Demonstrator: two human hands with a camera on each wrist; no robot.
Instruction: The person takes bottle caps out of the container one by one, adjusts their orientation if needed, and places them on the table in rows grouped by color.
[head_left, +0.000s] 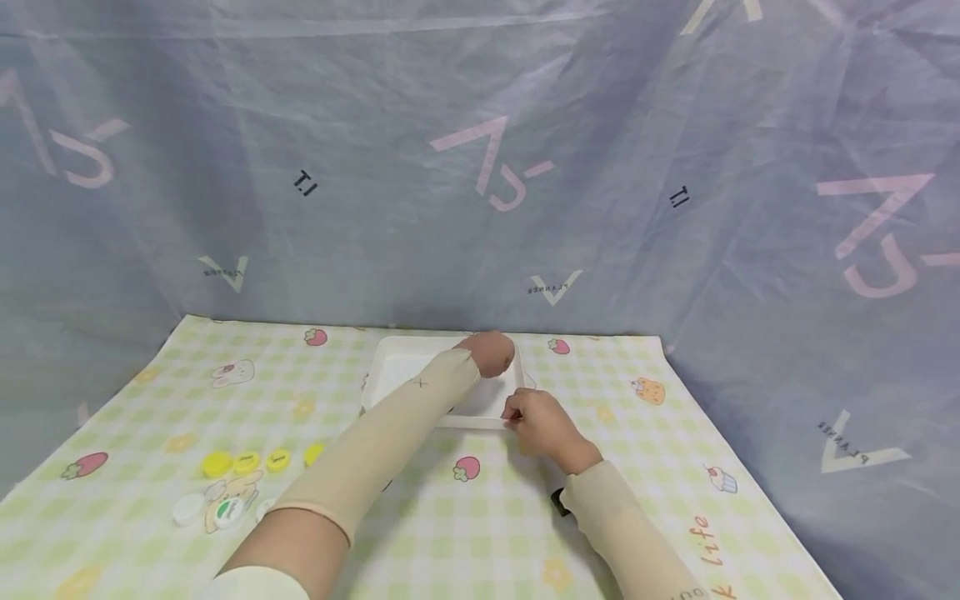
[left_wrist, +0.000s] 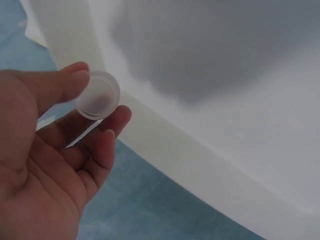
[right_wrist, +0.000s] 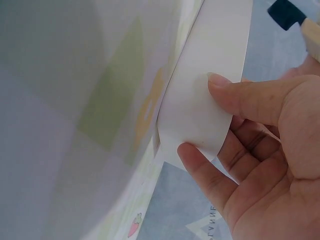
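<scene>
In the left wrist view, my left hand [left_wrist: 55, 135] pinches a small round translucent white cap [left_wrist: 99, 95] between thumb and fingers. The head view has this hand over the right part of a shallow white tray [head_left: 382, 375], its arm crossing the tray's near edge. The cap is hidden there behind the hand. My right hand [head_left: 543, 421] grips the tray at its near right corner. In the right wrist view, its thumb and a finger [right_wrist: 205, 170] press on the tray's white outer wall [right_wrist: 200, 65].
Yellow caps [head_left: 217, 464] lie in a row on the checked tablecloth [head_left: 420, 533] at the left front. White caps [head_left: 189, 509], one with a green print [head_left: 229, 512], lie nearer; the left forearm partly covers this group. A blue-grey curtain [head_left: 375, 208] hangs behind the table.
</scene>
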